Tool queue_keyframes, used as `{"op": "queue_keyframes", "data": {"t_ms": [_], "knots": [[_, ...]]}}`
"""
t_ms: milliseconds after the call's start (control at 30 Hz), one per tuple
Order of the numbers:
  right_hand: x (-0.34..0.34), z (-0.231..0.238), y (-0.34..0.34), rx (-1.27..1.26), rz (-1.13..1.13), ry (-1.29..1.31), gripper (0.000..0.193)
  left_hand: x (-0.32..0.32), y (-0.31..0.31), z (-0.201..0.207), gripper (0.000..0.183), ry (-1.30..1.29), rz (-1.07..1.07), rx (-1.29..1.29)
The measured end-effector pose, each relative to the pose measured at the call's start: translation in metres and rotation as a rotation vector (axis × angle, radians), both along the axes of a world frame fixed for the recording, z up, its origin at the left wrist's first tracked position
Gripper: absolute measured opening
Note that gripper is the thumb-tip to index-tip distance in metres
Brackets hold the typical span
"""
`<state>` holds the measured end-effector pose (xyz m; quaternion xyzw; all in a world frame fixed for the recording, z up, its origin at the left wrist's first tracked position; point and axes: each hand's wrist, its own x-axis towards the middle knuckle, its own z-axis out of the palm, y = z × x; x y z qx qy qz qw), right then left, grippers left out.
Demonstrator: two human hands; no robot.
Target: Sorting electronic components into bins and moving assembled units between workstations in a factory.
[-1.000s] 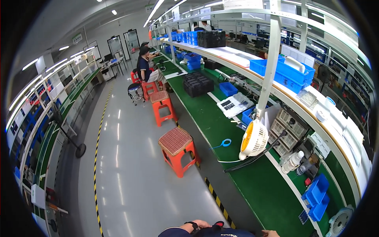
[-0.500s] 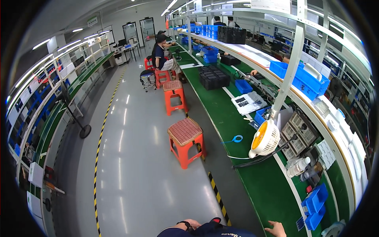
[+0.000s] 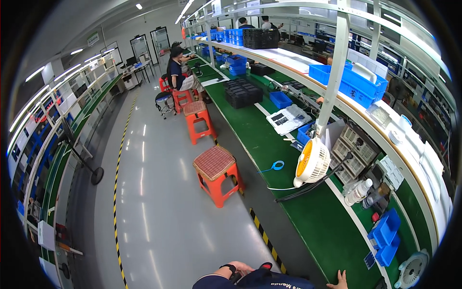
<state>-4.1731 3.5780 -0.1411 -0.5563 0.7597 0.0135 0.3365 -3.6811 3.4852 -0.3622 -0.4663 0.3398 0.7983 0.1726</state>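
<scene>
At the bottom edge, my left hand (image 3: 243, 267) lies against my dark blue clothing, a black band round its wrist. Its fingers are hidden, so I cannot tell whether it holds anything. My right hand (image 3: 340, 280) rests at the near edge of the green workbench (image 3: 332, 236), its fingers apart and nothing in them. Beyond that hand, to the right, are two stacked blue bins (image 3: 385, 236) and a small white fan (image 3: 412, 269). Farther up the bench stand a clear plastic bottle (image 3: 357, 193) and a white and yellow fan (image 3: 312, 163).
Red-orange stools (image 3: 216, 166) stand along the bench on the left. A person (image 3: 179, 72) sits at its far end. A black crate (image 3: 244, 93), a blue tape ring (image 3: 277, 165) and a blue bin (image 3: 280, 99) are on the bench. A white post (image 3: 334, 67) supports the shelf above.
The view has shifted, so the bench and stools sit a little farther left. My right hand has come down on the bench edge, and more of the small white fan shows.
</scene>
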Motion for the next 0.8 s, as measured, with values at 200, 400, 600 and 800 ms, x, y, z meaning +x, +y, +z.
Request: {"op": "queue_keyframes", "data": {"t_ms": [200,400,600,800], "knots": [[0.000,0.002,-0.004,0.048,-0.058,-0.045,0.089,-0.009,-0.007,0.032,0.058,-0.009,0.008,-0.033],[0.002,0.002,-0.004,0.066,-0.059,-0.024,0.091,-0.003,-0.001,0.018,0.063,-0.166,-0.130,-0.037],[-0.005,-0.014,-0.007,0.010,0.002,0.017,0.095,0.016,0.021,-0.060,0.066,-0.183,0.058,0.048],[-0.017,-0.026,0.001,0.034,-0.070,-0.033,0.100,0.013,0.012,0.018,0.051,-0.270,0.151,-0.220]]}}
